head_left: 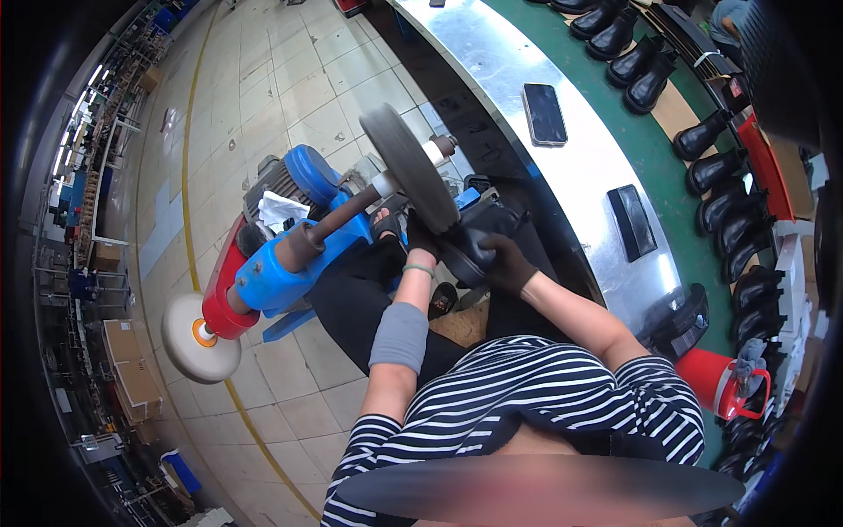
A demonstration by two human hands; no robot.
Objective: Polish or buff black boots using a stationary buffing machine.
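Observation:
A black boot [479, 235] is pressed against the dark buffing wheel [408, 167] of a blue polishing machine [290, 255]. My left hand [421, 239], in a black glove, grips the boot on its left side, just under the wheel. My right hand [505, 262], also in a black glove, holds the boot from the right and below. A grey sleeve band sits on my left forearm.
A white buffing wheel [191, 338] is on the machine's other end. To the right runs a steel bench [562, 167] with a phone [544, 114] and a black block [632, 221]. Several black boots [720, 167] line the green belt. A red jug [724, 382] stands nearby.

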